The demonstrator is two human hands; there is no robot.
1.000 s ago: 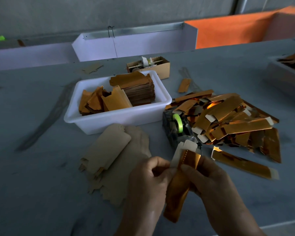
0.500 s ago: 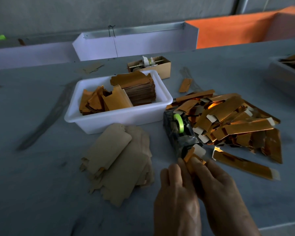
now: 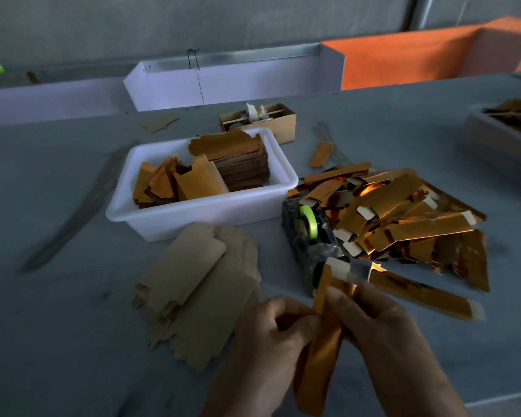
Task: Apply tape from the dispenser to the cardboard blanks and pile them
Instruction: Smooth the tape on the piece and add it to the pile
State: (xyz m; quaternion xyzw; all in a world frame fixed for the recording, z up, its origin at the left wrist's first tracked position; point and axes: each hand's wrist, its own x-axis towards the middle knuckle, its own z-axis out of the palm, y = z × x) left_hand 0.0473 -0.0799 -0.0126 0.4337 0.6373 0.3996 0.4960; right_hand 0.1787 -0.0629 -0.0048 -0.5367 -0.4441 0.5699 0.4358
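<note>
A folded gold cardboard blank stands nearly upright between my hands, just in front of the dark tape dispenser with its green tape roll. My left hand pinches the blank's left edge with curled fingers. My right hand grips its right side, thumb across the gold face. A heap of folded gold blanks lies right of the dispenser. Flat brown blanks lie spread on the table to the left.
A white tub holding stacked and loose blanks sits behind the flat blanks. A small cardboard box stands farther back. One folded blank lies alone by my right hand. A grey bin is at the right edge.
Both hands pressed the blank down at the dispenser's front half a second ago. They have now drawn back toward me and lifted the blank upright again.
</note>
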